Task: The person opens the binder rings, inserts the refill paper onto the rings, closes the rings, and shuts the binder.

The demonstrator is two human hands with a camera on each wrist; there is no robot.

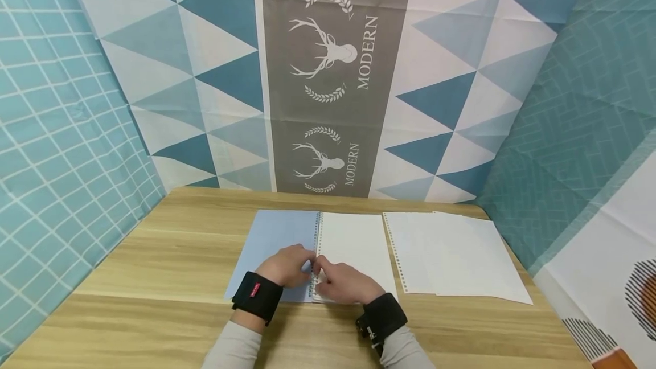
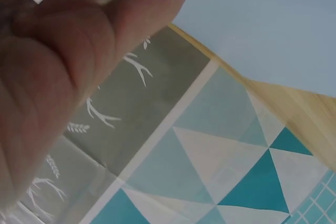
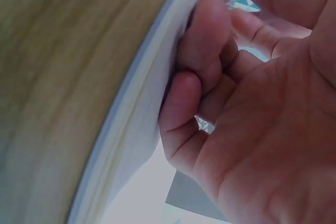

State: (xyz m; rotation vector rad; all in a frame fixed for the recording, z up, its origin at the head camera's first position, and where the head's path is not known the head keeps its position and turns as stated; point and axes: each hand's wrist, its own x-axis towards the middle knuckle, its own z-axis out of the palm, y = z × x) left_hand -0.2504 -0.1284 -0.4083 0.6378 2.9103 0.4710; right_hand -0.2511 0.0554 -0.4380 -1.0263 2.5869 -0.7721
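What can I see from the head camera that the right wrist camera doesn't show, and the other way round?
Only the head view shows the loose sheets lying to the right of the notebook, and the blue cover opened out flat on its left.

Only the right wrist view shows the palm side of the right hand close up, and the layered edge of the notebook.

Both show the right hand, its fingers at the white page, plus the wooden table and parts of the patterned wall.
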